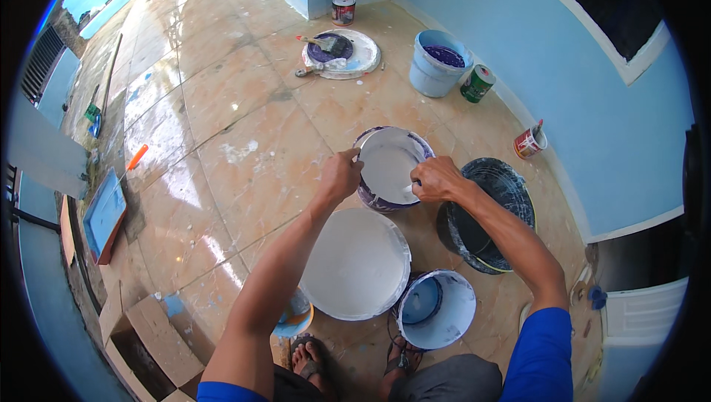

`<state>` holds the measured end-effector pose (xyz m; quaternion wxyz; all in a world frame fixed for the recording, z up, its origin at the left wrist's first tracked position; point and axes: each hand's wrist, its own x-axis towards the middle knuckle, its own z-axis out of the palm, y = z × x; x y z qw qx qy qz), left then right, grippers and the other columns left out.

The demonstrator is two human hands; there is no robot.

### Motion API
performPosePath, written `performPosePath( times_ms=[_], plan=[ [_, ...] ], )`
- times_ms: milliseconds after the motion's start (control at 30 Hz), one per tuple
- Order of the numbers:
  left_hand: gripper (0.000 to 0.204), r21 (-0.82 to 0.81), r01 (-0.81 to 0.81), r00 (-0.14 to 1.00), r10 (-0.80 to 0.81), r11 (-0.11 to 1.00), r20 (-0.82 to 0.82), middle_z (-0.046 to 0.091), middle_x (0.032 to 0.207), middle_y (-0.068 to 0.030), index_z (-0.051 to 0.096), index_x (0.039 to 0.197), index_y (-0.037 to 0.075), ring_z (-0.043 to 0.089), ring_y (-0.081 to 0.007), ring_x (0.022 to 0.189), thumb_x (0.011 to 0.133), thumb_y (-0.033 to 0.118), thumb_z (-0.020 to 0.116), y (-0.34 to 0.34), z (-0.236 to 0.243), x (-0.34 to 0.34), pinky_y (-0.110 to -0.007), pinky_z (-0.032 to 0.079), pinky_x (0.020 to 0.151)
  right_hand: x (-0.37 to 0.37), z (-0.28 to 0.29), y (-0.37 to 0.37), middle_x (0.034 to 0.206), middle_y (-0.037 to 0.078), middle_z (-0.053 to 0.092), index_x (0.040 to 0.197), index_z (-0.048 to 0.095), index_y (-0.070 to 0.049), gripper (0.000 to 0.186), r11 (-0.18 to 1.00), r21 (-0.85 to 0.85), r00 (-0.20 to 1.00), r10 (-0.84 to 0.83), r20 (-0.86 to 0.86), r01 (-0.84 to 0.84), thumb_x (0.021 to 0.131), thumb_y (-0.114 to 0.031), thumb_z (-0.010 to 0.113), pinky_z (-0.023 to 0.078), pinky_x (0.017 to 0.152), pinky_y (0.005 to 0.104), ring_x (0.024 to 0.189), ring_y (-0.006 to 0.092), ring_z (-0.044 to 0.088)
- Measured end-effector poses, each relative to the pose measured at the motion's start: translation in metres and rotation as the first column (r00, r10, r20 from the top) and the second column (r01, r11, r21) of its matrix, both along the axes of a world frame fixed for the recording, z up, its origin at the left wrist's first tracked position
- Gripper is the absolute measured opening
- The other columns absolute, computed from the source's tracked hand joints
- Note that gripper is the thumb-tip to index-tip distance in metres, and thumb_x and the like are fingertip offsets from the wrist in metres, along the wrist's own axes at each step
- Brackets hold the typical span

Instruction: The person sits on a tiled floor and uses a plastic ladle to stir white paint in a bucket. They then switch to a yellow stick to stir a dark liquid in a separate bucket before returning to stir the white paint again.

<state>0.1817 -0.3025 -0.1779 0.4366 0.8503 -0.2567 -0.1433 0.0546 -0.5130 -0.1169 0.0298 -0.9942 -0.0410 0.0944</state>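
Observation:
A paint bucket [392, 159] with a purple-smeared rim and white paint inside stands ahead of me. My left hand [342, 174] is closed on its left rim. At the right rim, my right hand [438, 178] is closed around a small white piece [409, 192] that dips toward the paint; its kind is mostly hidden by my fingers. Nearer to me stands a wide tub [355, 263] full of white paint. To the right is a black bucket [485, 217] streaked with white. A smaller white bucket [453, 312] with a blue inside sits by my feet.
A light blue bucket [435, 80] with purple paint, a green can [478, 84] and a red-white can [530, 141] stand along the blue wall. Further off lies a lid [363, 54] with a brush [318, 43]. At left are a paint tray [105, 213] and a cardboard box [159, 339].

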Motion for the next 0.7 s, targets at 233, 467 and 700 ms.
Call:
performPosePath(
  times_ms=[233,467,700],
  plan=[
    [0.042,-0.035,0.008,1.000,-0.007,0.999,0.027,0.070,0.083,-0.0222,0.067,0.124,0.001,0.070,-0.0337,0.078,0.084,0.017,0.067,0.002,-0.012,0.004,-0.043,0.053,0.076,0.011,0.001,0.006,0.069,0.016,0.068,0.077,0.071,-0.008,0.020,0.985,0.138,0.973,-0.125,0.193,0.099,0.080,-0.026,0.065,0.052,0.066,0.0469,0.073,0.0343,0.069],
    [0.042,-0.041,0.016,0.999,-0.014,0.999,0.048,0.070,0.086,-0.0230,0.067,0.123,0.001,0.070,-0.0346,0.081,0.084,0.016,0.067,-0.001,-0.013,0.002,-0.044,0.052,0.076,0.022,-0.029,-0.009,0.065,0.017,0.066,0.076,0.066,-0.008,0.010,0.923,-0.342,0.873,0.309,0.377,-0.179,0.081,-0.016,0.064,0.048,0.059,0.0466,0.068,0.0336,0.069],
    [0.042,-0.070,0.020,0.999,-0.017,0.997,0.037,0.070,0.082,-0.0233,0.067,0.123,0.000,0.070,-0.0349,0.079,0.084,0.016,0.066,0.002,-0.014,0.003,-0.044,0.053,0.076,0.005,-0.005,0.004,0.069,0.020,0.068,0.069,0.072,-0.007,0.012,0.982,-0.172,0.996,0.085,0.014,-0.082,0.070,-0.015,0.063,0.054,0.066,0.0448,0.067,0.0365,0.069]
  ],
)
